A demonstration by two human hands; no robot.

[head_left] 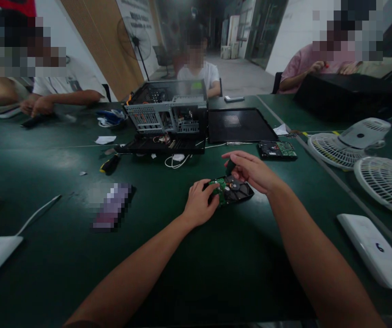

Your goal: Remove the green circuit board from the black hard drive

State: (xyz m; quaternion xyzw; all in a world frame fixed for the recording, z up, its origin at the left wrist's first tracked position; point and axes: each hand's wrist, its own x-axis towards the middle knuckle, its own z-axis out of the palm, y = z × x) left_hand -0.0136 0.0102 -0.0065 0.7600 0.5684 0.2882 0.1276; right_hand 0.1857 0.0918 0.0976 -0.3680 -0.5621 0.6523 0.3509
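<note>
A hard drive [234, 190] with its green circuit board facing up lies on the dark green table [196, 255] in front of me. My left hand [201, 203] grips its left end, fingers curled over the board. My right hand [250, 171] hovers over the drive's right side, fingers pinched round a small dark tool handle [229, 166] that points down at the drive.
Behind stands an opened computer case [168, 114] with its black side panel [239, 125] beside it. A second hard drive [277, 150] lies right of that. Two white fans [353, 141] and a white device [375, 250] sit at right. A screwdriver [110, 164] lies left. Other people sit around the table.
</note>
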